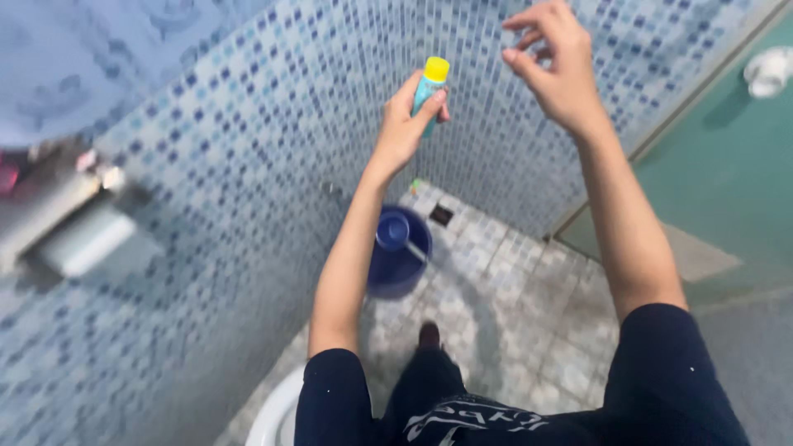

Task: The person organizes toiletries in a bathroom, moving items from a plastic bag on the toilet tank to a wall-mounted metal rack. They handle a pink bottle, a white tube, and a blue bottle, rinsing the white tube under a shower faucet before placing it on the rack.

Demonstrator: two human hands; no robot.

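While my left hand [402,124] clasps the teal spray can [429,91] below its yellow cap | right hand [552,62] beside can, released | light, rigid, slick; grip mid-body

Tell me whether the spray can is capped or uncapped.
Capped: the teal spray can in the left hand has its yellow cap on top. The right hand is apart.

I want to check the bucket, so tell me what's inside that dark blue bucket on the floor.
A blue dipper with a pale handle rests in the bucket. Whatever lies beneath the dipper is covered, and any water cannot be made out.
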